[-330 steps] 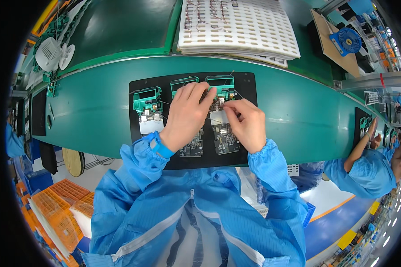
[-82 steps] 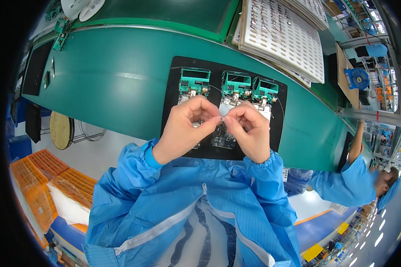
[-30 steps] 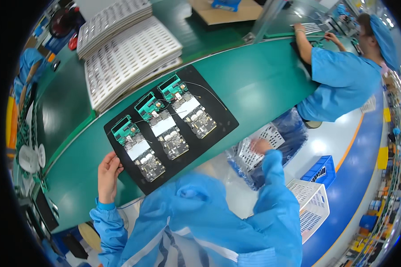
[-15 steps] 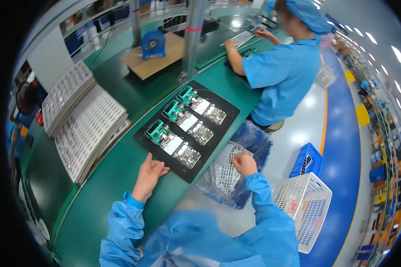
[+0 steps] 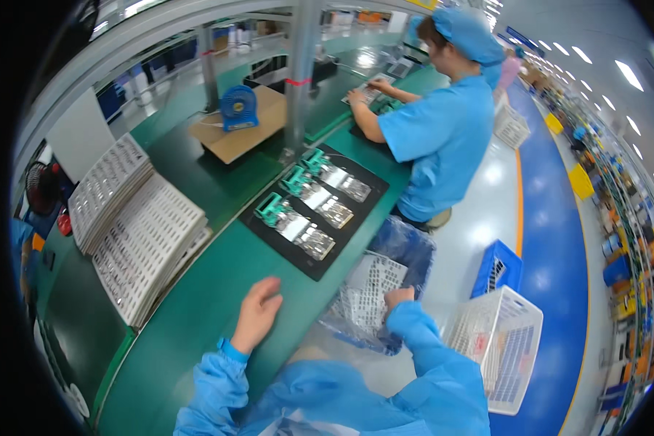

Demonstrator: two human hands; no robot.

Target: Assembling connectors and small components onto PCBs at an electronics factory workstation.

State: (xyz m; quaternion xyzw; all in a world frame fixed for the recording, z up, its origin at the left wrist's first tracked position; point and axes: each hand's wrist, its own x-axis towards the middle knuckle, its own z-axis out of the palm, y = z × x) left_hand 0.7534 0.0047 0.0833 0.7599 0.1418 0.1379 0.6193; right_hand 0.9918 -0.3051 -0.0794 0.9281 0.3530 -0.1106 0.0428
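My left hand is above the green bench top, just off the near edge of a black mat. Its fingers are loosely bent, with the thumb apart and nothing held. On the mat lie three circuit board assemblies, each with a green frame part; the nearest circuit board is closest to that hand. My right hand is over a blue bin lined with clear plastic, beside a white perforated sheet inside it. The right fingers look curled, partly hidden and blurred; whatever they may hold cannot be made out.
Stacked white perforated trays stand at left. A blue fan sits on cardboard behind a metal post. A co-worker sits beyond the bin. A white basket and blue crate are at right.
My left hand has drawn away from the mat's near corner. My right hand has pulled back slightly toward me over the bin. The whole view has shifted a little.
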